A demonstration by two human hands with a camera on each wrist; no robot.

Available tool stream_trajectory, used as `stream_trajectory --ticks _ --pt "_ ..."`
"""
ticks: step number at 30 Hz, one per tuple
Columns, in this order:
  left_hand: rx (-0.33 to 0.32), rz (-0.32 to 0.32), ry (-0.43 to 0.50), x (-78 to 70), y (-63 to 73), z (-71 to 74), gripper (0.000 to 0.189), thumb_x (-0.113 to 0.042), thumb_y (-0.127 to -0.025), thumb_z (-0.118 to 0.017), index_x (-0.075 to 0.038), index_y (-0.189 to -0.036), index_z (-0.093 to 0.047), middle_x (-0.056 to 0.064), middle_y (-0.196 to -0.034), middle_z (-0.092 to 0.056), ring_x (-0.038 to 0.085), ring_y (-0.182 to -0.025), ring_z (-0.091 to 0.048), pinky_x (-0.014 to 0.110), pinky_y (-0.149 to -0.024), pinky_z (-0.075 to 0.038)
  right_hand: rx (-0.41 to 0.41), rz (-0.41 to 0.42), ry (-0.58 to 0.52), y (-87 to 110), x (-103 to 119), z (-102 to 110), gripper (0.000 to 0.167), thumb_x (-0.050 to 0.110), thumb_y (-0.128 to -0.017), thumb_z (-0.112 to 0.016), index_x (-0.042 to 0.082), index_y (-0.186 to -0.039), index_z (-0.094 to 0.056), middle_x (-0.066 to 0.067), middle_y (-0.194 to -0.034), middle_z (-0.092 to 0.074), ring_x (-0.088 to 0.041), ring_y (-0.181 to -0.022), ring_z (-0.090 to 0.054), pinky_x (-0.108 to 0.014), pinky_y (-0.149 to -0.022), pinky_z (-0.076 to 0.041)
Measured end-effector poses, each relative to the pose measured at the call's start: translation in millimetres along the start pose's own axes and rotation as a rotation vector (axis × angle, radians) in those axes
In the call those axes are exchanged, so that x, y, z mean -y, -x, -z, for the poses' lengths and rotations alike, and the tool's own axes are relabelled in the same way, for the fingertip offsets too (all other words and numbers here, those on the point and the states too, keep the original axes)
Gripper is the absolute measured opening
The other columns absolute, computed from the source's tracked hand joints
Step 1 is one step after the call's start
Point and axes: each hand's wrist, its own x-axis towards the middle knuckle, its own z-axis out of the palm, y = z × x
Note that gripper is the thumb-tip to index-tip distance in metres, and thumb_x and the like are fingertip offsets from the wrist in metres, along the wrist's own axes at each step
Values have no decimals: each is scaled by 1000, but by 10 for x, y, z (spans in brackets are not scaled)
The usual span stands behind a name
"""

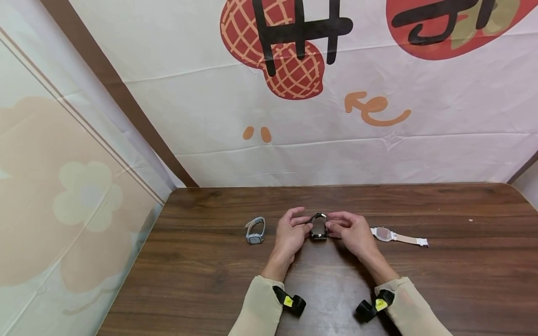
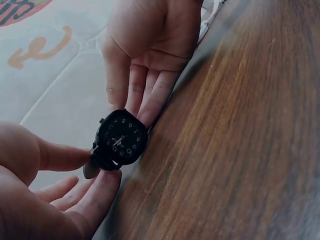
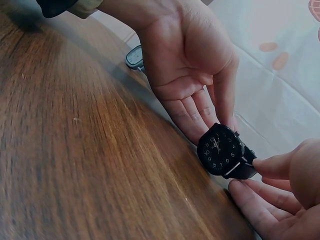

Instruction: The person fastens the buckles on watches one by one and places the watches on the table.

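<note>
A black wristwatch (image 1: 319, 236) stands on the table between the two hands, its strap looped up behind the face. My left hand (image 1: 291, 233) pinches the strap on one side between thumb and fingers. From the other side my right hand (image 1: 352, 232) pinches it too. The dial with pale numerals shows plainly on the watch (image 2: 121, 137) in the left wrist view. In the right wrist view, the strap's side by the right hand (image 3: 285, 192) is partly hidden by the thumb and fingers.
A light blue watch (image 1: 255, 238) with a looped strap stands left of the left hand. Beyond the right hand, a white watch (image 1: 383, 234) lies with its strap stretched out. All are on a brown wooden table (image 1: 201, 270); a printed cloth (image 1: 201, 107) hangs behind.
</note>
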Motion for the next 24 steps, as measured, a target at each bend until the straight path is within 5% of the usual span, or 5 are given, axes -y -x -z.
stream_trajectory --ticks 10,24 --pt "-58 -17 -35 26 0 -10 45 6 -86 -69 1 -129 -57 17 -109 -72 21 -96 -70 24 -76 -55 -20 -63 19 15 43 -10 26 2 -92 -68 -8 -115 -66 -19 -94 -75 -14 -68 -72 -29 -64 -59" --pt "-105 -86 -94 54 36 -72 33 7 -87 -68 3 -119 -62 17 -109 -72 26 -105 -69 33 -86 -56 -74 -27 100 61 53 -60 18 5 -90 -70 -7 -105 -70 -16 -83 -75 -16 -59 -68 -27 -55 -57"
